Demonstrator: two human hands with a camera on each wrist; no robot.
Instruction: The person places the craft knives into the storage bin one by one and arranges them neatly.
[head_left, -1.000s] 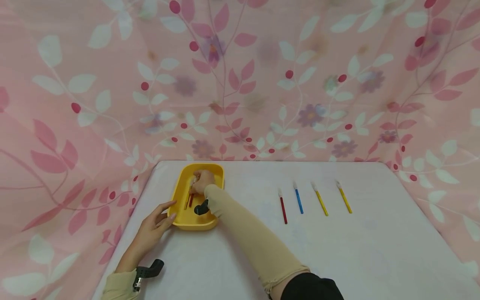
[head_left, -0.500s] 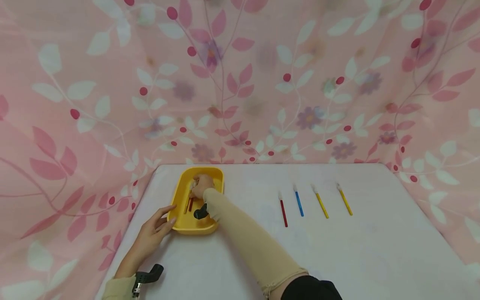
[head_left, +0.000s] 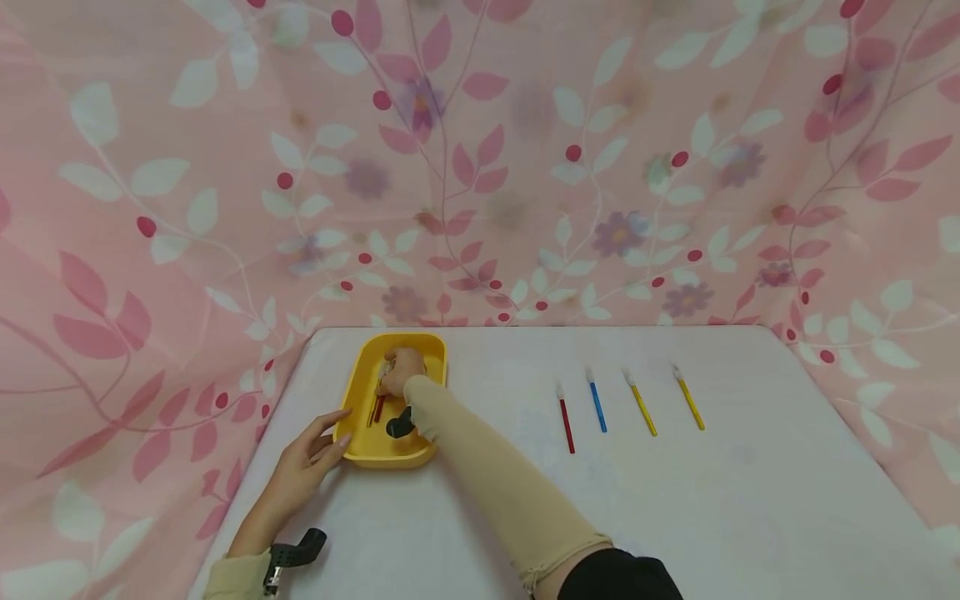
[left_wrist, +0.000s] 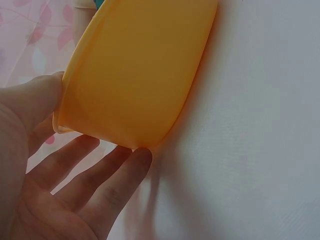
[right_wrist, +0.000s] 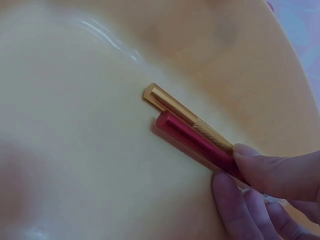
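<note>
The yellow tray [head_left: 397,450] stands at the left of the white table. Deep inside it, my right hand [head_left: 405,372] holds a red craft knife [right_wrist: 190,136] between thumb and fingers. A gold-yellow craft knife [right_wrist: 177,106] with a knurled grip lies right alongside, its grip by my thumb tip. The front ends of both are mostly hidden by the fingers. My left hand [head_left: 302,462] touches the tray's near left corner. In the left wrist view, its thumb is at the rim and its fairly straight fingertips rest against the outer wall [left_wrist: 135,80].
Right of the tray lie a red craft knife [head_left: 566,425], a blue one [head_left: 597,406] and two yellow ones, the nearer [head_left: 642,408] and the rightmost [head_left: 691,404], with whitish caps pointing away. A pink floral cloth [head_left: 480,208] hangs behind the table [head_left: 480,533].
My right hand has shifted slightly left in the tray, bringing the red craft knife closer to the yellow one. The left hand stays at the tray's corner. The head view has tilted a little.
</note>
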